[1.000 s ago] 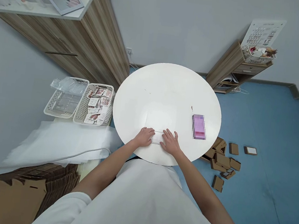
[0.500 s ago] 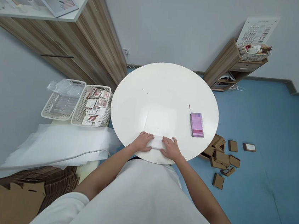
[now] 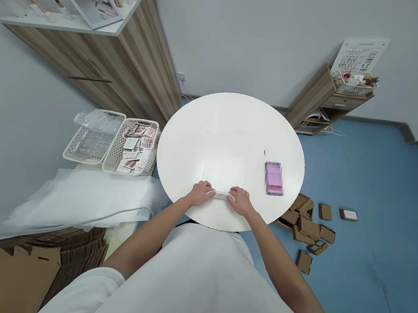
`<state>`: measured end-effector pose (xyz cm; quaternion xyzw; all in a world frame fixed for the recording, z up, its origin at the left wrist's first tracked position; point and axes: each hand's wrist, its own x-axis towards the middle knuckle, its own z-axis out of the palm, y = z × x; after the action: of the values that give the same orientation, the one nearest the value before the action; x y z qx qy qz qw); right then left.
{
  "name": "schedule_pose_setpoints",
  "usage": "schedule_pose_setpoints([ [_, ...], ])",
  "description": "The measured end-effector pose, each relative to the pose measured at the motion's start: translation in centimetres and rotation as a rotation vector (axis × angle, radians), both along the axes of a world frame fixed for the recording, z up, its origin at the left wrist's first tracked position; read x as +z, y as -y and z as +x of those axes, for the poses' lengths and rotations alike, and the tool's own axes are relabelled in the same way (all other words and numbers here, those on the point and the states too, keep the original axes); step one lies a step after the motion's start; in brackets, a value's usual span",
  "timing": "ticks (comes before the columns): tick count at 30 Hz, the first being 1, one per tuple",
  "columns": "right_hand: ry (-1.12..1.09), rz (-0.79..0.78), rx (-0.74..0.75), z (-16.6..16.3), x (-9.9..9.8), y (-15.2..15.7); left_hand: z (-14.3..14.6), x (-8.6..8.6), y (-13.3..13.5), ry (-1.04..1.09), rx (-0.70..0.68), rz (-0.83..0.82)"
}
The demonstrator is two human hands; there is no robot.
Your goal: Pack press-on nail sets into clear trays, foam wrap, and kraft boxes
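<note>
Near the front edge of the white oval table [image 3: 231, 124], a narrow white wrapped packet [image 3: 221, 195] lies crosswise between my hands. My left hand [image 3: 200, 194] has its fingers closed round the left end. At the other end, my right hand [image 3: 240, 201] grips it the same way. A thin white sheet seems to lie on the tabletop ahead of the packet, with only a faint edge visible. What is inside the packet is hidden.
A purple, blurred rectangular item [image 3: 274, 179] lies on the table's right side. At left stand a basket of printed cards [image 3: 149, 157], a basket of clear plastic pieces [image 3: 71, 149] and stacked white sheets [image 3: 89, 196]. Brown boxes [image 3: 308, 228] lie on the floor at right.
The packet has turned from a flat, wider shape to a narrower one and sits slightly farther from me. Both hands have shifted a little forward with it. My view has tilted slightly.
</note>
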<state>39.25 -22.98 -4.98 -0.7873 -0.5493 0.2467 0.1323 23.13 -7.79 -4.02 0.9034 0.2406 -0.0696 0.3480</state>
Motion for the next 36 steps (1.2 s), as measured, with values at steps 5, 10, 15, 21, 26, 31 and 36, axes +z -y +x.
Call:
schedule_pose_setpoints([
  [5, 0.078, -0.020, -0.039, 0.5, -0.3, -1.4, 0.6, -0.1, 0.1, 0.037, 0.132, -0.021],
  [10, 0.146, 0.015, -0.102, 0.3, -0.9, -1.9, 1.0, -0.5, -0.1, -0.011, 0.127, 0.027],
  [15, 0.196, -0.037, -0.140, 0.2, -1.6, -2.7, 1.8, -1.3, -0.5, -0.107, 0.168, 0.096],
  [21, 0.238, -0.033, -0.184, -0.1, -2.5, -2.8, 2.4, -2.1, -0.4, -0.187, 0.168, 0.215],
  [26, 0.297, 0.075, -0.125, -0.7, -2.5, -2.2, 2.0, -1.6, 0.4, -0.107, 0.244, 0.359],
  [31, 0.227, 0.080, 0.065, -0.6, -2.5, -1.1, 0.7, -1.8, 1.3, 0.028, 0.025, 0.365],
  [36, 0.166, 0.078, 0.176, 0.2, -2.4, -0.1, -0.7, -2.5, 1.6, 0.027, -0.083, 0.296],
])
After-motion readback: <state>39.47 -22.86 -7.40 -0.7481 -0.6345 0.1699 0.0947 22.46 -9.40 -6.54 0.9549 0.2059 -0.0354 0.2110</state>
